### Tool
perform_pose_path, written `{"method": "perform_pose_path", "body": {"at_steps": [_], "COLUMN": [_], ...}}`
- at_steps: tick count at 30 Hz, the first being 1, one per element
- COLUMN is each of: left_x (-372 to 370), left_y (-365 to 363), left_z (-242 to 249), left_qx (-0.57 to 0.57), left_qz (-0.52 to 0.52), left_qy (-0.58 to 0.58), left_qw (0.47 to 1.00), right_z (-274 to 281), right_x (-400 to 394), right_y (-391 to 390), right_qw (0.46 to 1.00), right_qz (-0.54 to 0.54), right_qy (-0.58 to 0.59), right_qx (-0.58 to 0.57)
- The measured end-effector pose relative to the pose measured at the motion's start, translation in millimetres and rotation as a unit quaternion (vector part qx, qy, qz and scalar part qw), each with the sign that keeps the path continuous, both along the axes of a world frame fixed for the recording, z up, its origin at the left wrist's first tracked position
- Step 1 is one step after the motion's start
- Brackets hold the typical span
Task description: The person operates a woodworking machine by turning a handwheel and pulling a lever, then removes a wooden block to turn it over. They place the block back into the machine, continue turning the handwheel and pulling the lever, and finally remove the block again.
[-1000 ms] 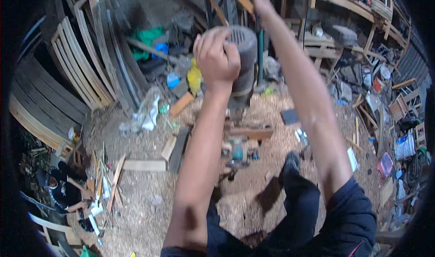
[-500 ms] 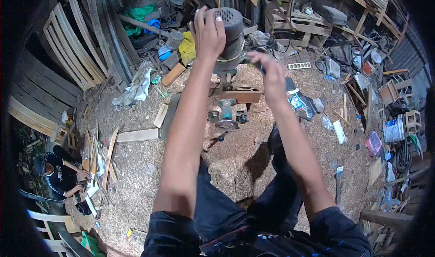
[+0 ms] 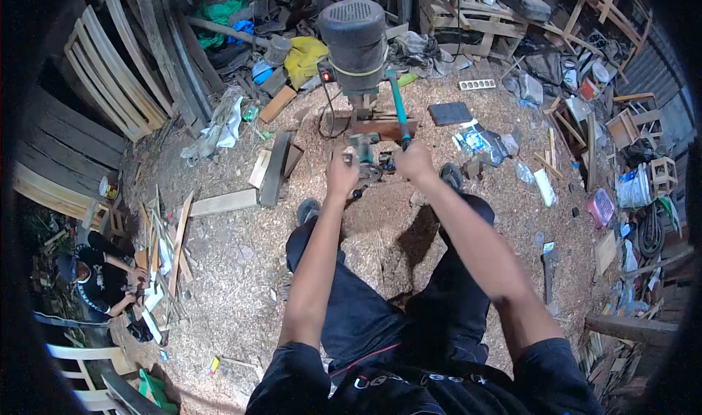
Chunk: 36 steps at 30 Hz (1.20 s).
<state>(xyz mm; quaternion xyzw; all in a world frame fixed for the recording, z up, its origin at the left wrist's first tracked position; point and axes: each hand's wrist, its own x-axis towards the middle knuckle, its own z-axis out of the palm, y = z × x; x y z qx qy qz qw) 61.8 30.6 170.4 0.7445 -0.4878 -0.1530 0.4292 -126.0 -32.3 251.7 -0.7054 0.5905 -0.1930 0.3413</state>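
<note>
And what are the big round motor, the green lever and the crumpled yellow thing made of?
The motor looks like dull grey metal, scuffed, with vent holes on top. The green lever is probably painted metal: straight, thin and evenly coloured. The yellow thing folds softly, so cloth or thin plastic; I can't tell which.

Machine with a motor housing (image 3: 354, 35) above and a green lever (image 3: 398, 104); right hand (image 3: 415, 161) on the lever's lower end, left hand (image 3: 342, 172) at the clamp assembly (image 3: 363, 152) below
</note>
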Motion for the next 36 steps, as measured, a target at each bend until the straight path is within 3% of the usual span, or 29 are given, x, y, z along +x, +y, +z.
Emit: {"method": "perform_pose_path", "body": {"at_steps": [3,4,7,9,13,14,17,29,32,34,36], "left_x": [-1.3,-3.8,1.1,-0.8,-15.4,-18.3,-29.1,-38.6,-36.5,-34.7,-36.2], "left_y": [1.5,2.9,-3.1,-3.1,-4.0,-3.2,-5.3,-22.9,-23.5,-22.5,-22.9], "left_z": [-33.0,-36.3,-49.6,-69.4,-112.0,-121.2,-126.6,-152.8,-153.7,-154.2,-153.0], "left_qx": [0.035,0.048,0.086,0.104,0.062,0.046,0.023,-0.026,-0.035,-0.04,-0.043], "left_qz": [0.022,0.032,0.032,0.022,0.031,0.021,0.014,0.092,0.084,0.081,0.087], "left_qy": [0.009,0.015,0.061,0.018,0.01,-0.005,-0.03,-0.019,-0.014,-0.032,-0.036], "left_qw": [0.999,0.998,0.994,0.994,0.998,0.999,0.999,0.995,0.996,0.995,0.995], "right_z": [-23.0,-32.8,-116.4,-133.0,-174.0,-205.0,-235.7,-320.7,-333.3,-321.6,-310.4], "right_x": [6.8,2.6,8.7,12.1,14.4,15.8,24.3,35.6,35.6,36.4,39.0], "right_y": [17.4,20.9,23.1,29.6,26.0,21.3,14.5,-23.7,-30.8,-26.9,-23.0], "right_qw": [0.99,0.998,0.99,0.984,0.984,0.976,0.976,0.983,0.98,0.973,0.971], "right_qz": [-0.113,-0.068,-0.119,-0.134,-0.124,-0.118,-0.15,-0.14,-0.136,-0.124,-0.128], "right_qy": [-0.007,-0.014,-0.017,-0.04,-0.036,-0.01,-0.04,-0.098,-0.103,-0.089,-0.112], "right_qx": [-0.089,-0.005,-0.076,-0.11,-0.121,-0.184,-0.155,-0.074,-0.099,-0.173,-0.166]}}
